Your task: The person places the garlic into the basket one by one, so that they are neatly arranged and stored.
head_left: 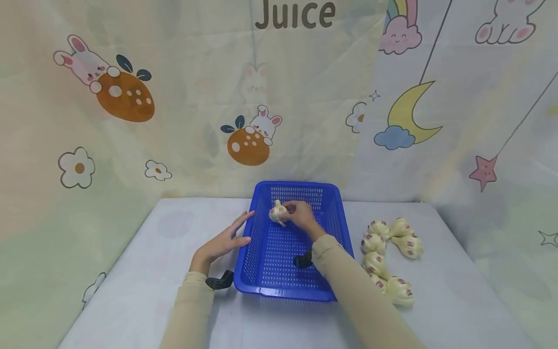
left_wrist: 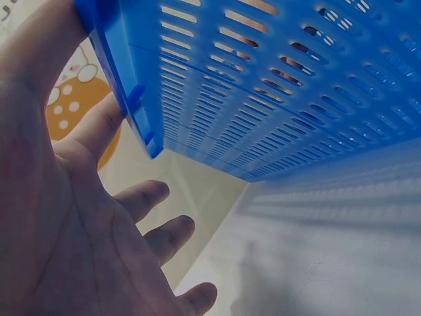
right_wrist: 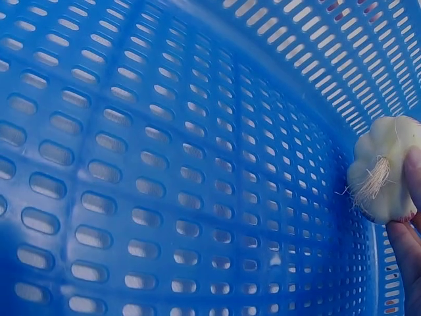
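A blue plastic basket (head_left: 283, 292) with slotted walls stands on the table. Inside it, toward the far left corner, my right hand (head_left: 301, 215) pinches a garlic bulb (head_left: 277, 213) between thumb and fingers. In the right wrist view the bulb (right_wrist: 381, 171) shows its tuft of dry roots, close to the basket's wall. My left hand (head_left: 221, 242) is at the basket's left side, fingers spread and fairly straight. Its thumb and index finger touch the rim (left_wrist: 125, 79) in the left wrist view, and the other fingers stand off from the wall.
Several garlic bulbs (head_left: 374, 264) lie in a loose group on the white table (head_left: 453, 300), right of the basket. A patterned cloth (head_left: 196, 97) hangs behind the table. Black wrist-worn devices (head_left: 220, 280) sit on both wrists.
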Tool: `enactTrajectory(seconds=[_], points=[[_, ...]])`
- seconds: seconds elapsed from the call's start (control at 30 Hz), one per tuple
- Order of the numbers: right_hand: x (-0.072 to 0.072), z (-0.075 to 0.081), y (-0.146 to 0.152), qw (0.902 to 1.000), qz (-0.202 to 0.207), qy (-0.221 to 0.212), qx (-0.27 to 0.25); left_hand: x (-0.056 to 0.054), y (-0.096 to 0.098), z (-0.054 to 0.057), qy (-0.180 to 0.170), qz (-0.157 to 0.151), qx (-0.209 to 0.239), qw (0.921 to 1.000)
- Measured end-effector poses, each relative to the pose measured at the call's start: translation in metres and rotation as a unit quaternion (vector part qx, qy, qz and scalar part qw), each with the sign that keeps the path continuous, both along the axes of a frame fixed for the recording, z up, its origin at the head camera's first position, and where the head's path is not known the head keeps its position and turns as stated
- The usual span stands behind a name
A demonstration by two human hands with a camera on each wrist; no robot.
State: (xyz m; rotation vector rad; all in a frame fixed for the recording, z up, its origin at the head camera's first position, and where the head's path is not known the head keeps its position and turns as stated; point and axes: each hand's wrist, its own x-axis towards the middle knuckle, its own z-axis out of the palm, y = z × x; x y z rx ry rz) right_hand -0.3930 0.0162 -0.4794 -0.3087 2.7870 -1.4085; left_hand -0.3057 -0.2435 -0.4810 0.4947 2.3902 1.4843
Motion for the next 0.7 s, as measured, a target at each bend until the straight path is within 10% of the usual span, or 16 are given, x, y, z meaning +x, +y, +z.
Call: enactTrajectory(seconds=[0.7], points=[[-0.0006,-0.0013,-0.0053,0.9994,0.029,-0.007,-0.018,0.0004,0.0018,0.0017,-0.002,-0.002,-0.003,1.0]])
